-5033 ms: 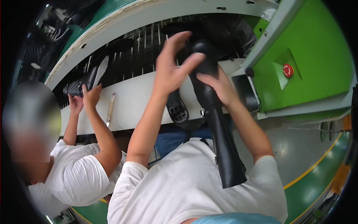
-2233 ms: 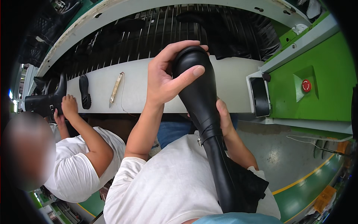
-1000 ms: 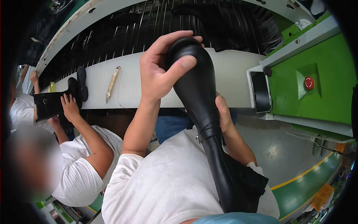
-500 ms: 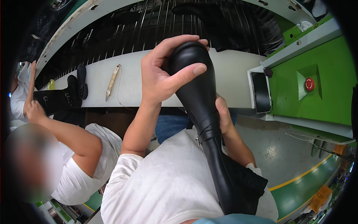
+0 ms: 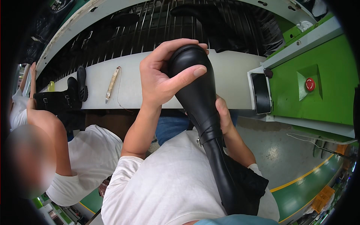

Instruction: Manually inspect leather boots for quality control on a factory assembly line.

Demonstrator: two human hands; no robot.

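Observation:
A tall black boot (image 5: 200, 101) rests against my chest, toe pointing up and away from me, shaft running down to the lower edge. My left hand (image 5: 163, 77) wraps over the toe, thumb across its front and fingers curled behind. My right hand (image 5: 224, 116) grips the boot from behind at the ankle, just above a small strap and buckle (image 5: 205, 135). Only the fingers and edge of that hand show.
A white workbench (image 5: 232, 84) runs ahead, with a dark slatted conveyor (image 5: 150, 26) behind it. On the bench lie a pale-handled tool (image 5: 112, 84) and a black boot (image 5: 62, 99) held by a seated person (image 5: 48, 150) at left. A green machine housing with a red button (image 5: 310, 84) stands right.
The boot has stayed in my two hands, shifting only slightly. The person at left has raised an arm and moved their boot along the bench.

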